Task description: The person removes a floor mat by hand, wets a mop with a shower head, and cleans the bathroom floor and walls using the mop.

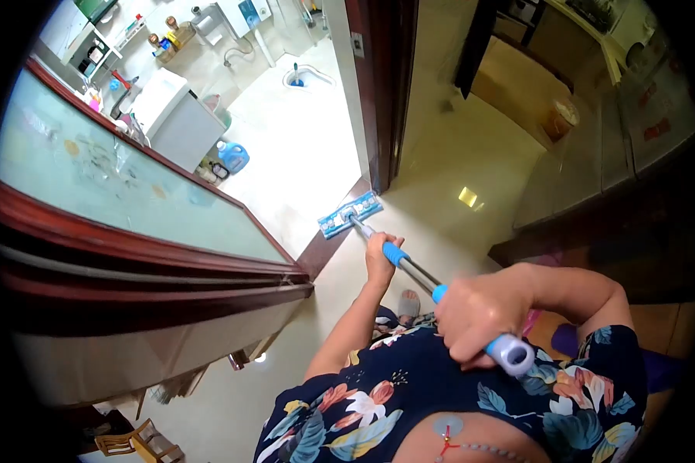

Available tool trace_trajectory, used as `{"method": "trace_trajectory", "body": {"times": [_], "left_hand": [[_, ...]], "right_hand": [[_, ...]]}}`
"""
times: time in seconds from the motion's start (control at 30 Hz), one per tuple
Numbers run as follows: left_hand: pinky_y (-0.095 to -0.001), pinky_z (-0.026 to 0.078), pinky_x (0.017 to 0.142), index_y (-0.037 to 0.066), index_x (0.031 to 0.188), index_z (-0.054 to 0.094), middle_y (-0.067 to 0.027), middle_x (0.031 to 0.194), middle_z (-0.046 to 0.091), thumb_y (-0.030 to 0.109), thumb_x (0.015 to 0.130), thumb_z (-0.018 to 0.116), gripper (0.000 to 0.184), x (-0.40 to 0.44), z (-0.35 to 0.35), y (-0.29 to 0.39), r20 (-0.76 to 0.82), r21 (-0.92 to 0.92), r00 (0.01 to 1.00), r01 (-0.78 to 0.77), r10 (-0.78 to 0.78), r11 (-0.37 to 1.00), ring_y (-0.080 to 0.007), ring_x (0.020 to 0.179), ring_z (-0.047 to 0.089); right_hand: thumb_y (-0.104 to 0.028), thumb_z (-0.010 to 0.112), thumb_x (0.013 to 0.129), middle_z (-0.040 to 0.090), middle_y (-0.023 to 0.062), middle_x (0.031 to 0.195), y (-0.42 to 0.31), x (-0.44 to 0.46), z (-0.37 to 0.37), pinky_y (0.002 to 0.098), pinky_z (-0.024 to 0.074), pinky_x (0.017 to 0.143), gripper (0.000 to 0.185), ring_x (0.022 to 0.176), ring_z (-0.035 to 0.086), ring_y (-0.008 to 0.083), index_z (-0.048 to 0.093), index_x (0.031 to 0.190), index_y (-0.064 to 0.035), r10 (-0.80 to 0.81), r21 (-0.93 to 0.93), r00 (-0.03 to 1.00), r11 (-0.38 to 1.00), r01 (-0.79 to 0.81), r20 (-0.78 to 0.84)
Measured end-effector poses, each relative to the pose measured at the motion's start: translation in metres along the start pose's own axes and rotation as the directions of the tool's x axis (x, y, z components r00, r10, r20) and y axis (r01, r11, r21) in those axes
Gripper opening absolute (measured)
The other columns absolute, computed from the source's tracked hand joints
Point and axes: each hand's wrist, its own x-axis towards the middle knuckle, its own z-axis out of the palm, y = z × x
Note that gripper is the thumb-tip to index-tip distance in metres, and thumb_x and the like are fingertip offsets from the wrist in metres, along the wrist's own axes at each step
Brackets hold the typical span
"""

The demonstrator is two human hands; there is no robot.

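Note:
A flat mop with a blue and white head [350, 215] rests on the floor at the dark doorway sill. Its metal pole [420, 272] with blue grips runs back toward my chest. My left hand [379, 258] is wrapped round the lower part of the pole, just by the blue foam grip. Near the top end, my right hand [483, 315] is closed round the handle, and the grey-white end cap [511, 354] sticks out beyond it.
A red-framed glass door [143, 174] stands at the left, a dark door frame [386, 92] right of the doorway. Inside are a white cabinet [179, 123], a blue bottle [232, 157] and a squat toilet [307, 78]. A wooden chair [135, 445] is at the lower left.

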Motion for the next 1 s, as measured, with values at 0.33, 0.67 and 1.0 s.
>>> {"method": "trace_trajectory", "body": {"times": [0.33,0.67,1.0], "left_hand": [[-0.0393,0.047,0.066,0.0,0.069,0.055,-0.0168,0.071,0.059,0.015,0.076,0.072,0.023,0.06,0.008,-0.033,-0.082,0.131,0.987,-0.129,0.14,0.983,-0.034,0.07,0.058],[-0.0357,0.046,0.069,0.004,0.074,0.057,-0.0109,0.074,0.058,0.011,0.071,0.075,0.019,0.236,-0.034,-0.155,-0.023,-0.07,0.991,0.128,-0.13,0.989,-0.0285,0.073,0.057],[-0.0396,0.045,0.073,0.004,0.073,0.056,-0.0126,0.078,0.058,0.013,0.071,0.075,0.02,0.404,-0.041,-0.2,0.033,-0.093,0.996,0.085,-0.082,0.992,-0.0315,0.08,0.056]], "right_hand": [[-0.014,0.064,0.069,0.05,0.0052,0.056,0.036,0.024,-0.06,0.0366,0.0399,0.05,0.019,0.053,0.053,0.0262,0.047,0.064,-0.0063,-0.001,0.075,0.999,0.997,-0.002,0.043],[-0.006,0.059,0.08,0.042,0.0074,0.058,0.19,0.11,-0.155,0.0374,0.0419,0.057,0.019,0.055,0.046,0.0278,0.047,0.065,-0.0035,0.099,-0.064,0.994,0.993,-0.102,-0.041],[-0.006,0.061,0.075,0.045,0.0071,0.061,0.284,0.18,-0.277,0.0362,0.0411,0.058,0.016,0.058,0.048,0.0263,0.048,0.066,-0.0046,0.23,-0.158,0.948,0.951,-0.267,-0.218]]}}
